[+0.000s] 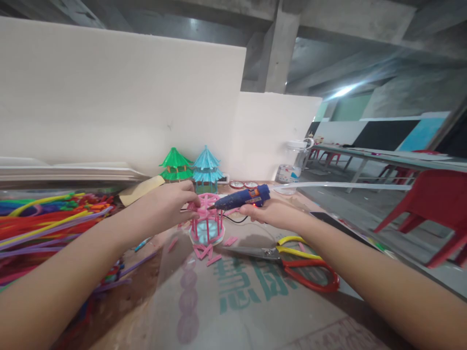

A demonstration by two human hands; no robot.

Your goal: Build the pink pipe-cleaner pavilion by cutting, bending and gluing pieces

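Observation:
A small pink frame (206,221) of upright posts, seemingly made from pipe cleaners, stands on a pale blue base in the middle of the table. My left hand (178,201) is at its upper left, thumb and fingers pinching around its pink top; exactly which strip lies between the fingertips is partly hidden. In my right hand (257,211) is a dark blue hot glue gun (239,198) with a glowing red light, and a long clear glue stick (343,185) sticks out behind. The gun's nozzle points left, at the frame's upper rim. Short pink strips (205,253) lie in front.
Large scissors (310,272) with red and yellow handles lie in front of my right hand. Bundles of colored pipe cleaners (47,228) fill the left side. Green (175,163) and blue (206,167) model pavilions stand behind, beside a clear plastic jug (294,160).

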